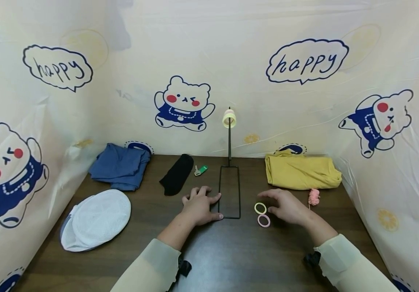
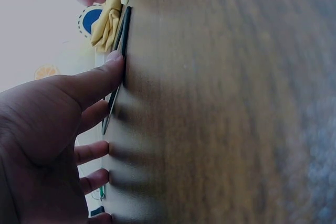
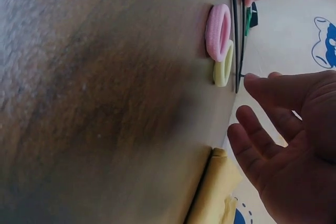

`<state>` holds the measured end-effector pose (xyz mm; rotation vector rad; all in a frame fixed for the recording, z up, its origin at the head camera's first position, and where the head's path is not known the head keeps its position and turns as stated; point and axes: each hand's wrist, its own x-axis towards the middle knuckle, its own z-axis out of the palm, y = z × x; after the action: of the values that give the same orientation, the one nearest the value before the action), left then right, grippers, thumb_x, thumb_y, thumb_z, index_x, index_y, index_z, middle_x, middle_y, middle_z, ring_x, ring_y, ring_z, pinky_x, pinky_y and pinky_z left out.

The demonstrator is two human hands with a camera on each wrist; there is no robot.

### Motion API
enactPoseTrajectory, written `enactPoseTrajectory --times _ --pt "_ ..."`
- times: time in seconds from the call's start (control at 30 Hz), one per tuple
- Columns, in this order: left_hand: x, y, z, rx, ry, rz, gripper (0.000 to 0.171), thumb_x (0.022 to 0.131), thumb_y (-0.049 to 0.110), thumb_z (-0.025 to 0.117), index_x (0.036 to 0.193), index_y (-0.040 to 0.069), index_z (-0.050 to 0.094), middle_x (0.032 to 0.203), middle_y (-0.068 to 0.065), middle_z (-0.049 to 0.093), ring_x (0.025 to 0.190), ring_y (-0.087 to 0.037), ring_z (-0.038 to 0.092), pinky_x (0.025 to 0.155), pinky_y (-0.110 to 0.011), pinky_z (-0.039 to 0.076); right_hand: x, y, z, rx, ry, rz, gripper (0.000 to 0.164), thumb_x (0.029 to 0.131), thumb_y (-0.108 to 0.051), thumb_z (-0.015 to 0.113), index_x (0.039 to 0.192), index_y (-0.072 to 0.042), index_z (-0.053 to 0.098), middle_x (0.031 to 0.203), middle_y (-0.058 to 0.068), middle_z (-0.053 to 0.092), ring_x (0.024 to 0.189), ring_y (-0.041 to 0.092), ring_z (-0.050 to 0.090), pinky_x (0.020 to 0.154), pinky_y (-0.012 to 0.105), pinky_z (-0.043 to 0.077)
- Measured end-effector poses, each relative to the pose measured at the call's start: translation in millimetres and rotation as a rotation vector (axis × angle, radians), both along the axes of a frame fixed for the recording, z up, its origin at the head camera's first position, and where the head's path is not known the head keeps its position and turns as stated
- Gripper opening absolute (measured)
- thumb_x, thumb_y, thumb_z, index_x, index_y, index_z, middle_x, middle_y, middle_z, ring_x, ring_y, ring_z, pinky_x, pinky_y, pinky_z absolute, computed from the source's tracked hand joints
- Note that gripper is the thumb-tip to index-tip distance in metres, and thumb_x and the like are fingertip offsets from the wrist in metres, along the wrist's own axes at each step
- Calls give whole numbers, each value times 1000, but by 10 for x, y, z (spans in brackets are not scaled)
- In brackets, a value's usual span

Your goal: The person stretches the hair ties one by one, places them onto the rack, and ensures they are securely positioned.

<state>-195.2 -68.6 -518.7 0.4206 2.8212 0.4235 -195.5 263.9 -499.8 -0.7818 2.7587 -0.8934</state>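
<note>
A black wire stand (image 1: 239, 190) with a rectangular base and a tall rod stands mid-table. Near the rod's upper end hang pale yellow rings (image 1: 229, 118), too small to make out well. My left hand (image 1: 198, 206) rests at the base's left side, fingers spread, its thumb touching the black wire in the left wrist view. Right of the base lie two hair ties, a yellow one (image 1: 260, 208) and a pink one (image 1: 263, 221), touching or nearly so. Just to their right my right hand (image 1: 289, 206) hovers with loosely bent fingers, holding nothing.
A folded yellow cloth (image 1: 302, 172) and a pink yarn-like bundle (image 1: 314, 197) lie at the right. Toward the left are a folded blue cloth (image 1: 122, 166), a white cap (image 1: 98, 219), a black sock (image 1: 178, 174) and a key with a green tag (image 1: 201, 170). A printed curtain surrounds the table.
</note>
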Motion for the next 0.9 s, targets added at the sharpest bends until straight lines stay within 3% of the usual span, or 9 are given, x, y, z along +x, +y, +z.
enactPoseTrajectory --times 0.2,0.63,0.9 --pt "1 1 10 -8 -4 2 79 87 64 75 156 42 45 164 -3 31 148 -43 24 107 -72 23 -23 -13 -42 57 -40 21 50 88 7 73 134 -12 69 132 7 67 127 31 58 106 56 45" --pt "-1 0 2 -12 -3 3 78 86 65 74 156 42 45 164 -3 32 147 -42 24 107 -72 23 -55 -75 -143 73 19 51 49 84 9 72 128 -12 73 125 4 70 119 29 62 100 53 48" --pt "-6 1 7 -7 -12 9 78 86 64 75 155 42 45 164 -3 31 147 -42 24 108 -71 23 -95 -117 -177 110 91 36 31 87 4 74 114 -11 76 109 0 72 109 26 64 97 51 48"
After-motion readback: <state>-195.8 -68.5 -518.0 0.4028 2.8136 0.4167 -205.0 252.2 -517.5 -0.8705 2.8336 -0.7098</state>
